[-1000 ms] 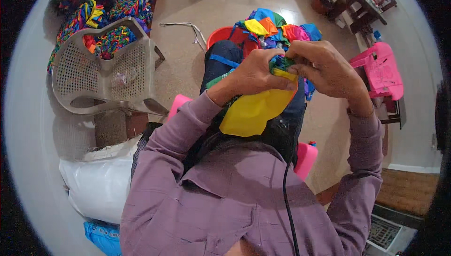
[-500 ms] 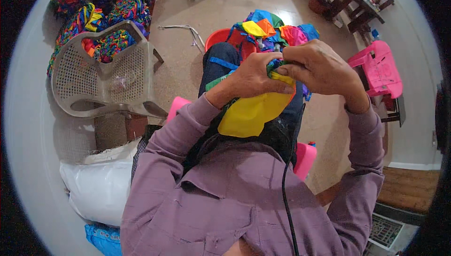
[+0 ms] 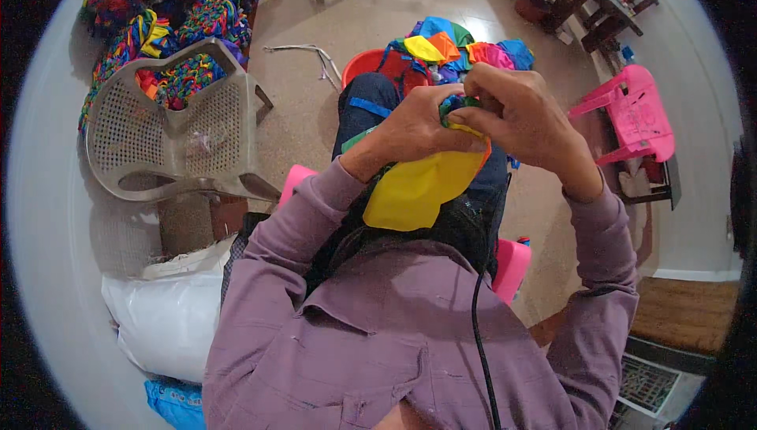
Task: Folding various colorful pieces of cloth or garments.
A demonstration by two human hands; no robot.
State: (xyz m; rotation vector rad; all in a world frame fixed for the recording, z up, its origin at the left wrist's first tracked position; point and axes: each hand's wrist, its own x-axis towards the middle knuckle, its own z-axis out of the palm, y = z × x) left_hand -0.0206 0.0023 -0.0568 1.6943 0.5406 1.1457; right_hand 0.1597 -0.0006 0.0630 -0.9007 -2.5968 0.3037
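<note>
Above my lap, my left hand point(image 3: 422, 124) is closed round a bunch of thin coloured cloth. A yellow piece of the cloth point(image 3: 422, 189) with an orange edge hangs below it toward my body. Green and blue gathered bits point(image 3: 456, 104) stick up between my two hands. Close against the left one, my right hand point(image 3: 524, 118) has its thumb and fingers bent in at the top of this bunch. Exactly what its fingertips pinch is hidden. Just beyond my hands lies a heap of multicoloured cloth pieces point(image 3: 441, 43), beside and partly over a red basin point(image 3: 364, 63).
At left, a grey plastic chair point(image 3: 118, 130) leans near piled multicoloured bundles point(image 3: 213, 20). A white sack point(image 3: 165, 312) and a blue bag point(image 3: 173, 402) lie below it. To the right stands a pink stool point(image 3: 643, 118). A black cable point(image 3: 479, 335) runs down my shirt.
My right hand and forearm have shifted slightly left, with the fingers more curled at the top of the bunch. My left hand keeps its hold, almost unmoved.
</note>
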